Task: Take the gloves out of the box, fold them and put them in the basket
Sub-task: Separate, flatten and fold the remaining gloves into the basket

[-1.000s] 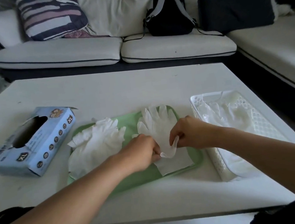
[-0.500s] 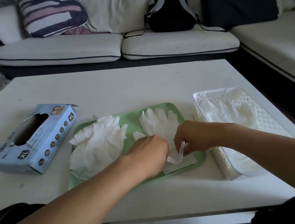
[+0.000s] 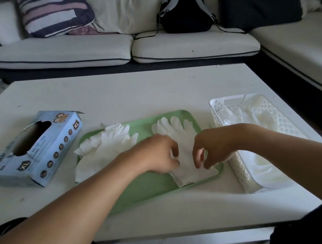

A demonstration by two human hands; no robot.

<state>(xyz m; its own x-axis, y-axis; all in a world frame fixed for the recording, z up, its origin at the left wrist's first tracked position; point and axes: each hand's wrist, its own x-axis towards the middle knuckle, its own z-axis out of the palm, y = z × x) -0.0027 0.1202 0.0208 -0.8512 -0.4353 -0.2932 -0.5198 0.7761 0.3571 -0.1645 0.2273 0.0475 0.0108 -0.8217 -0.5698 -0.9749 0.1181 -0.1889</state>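
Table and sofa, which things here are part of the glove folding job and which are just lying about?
Part of the job:
glove box
flat glove on the green tray, under the left hand and right hand
glove pile
white basket

Lying about:
black backpack
striped pillow
dark cushion

Box (image 3: 35,147) left of tray (image 3: 149,186), basket (image 3: 241,170) right.
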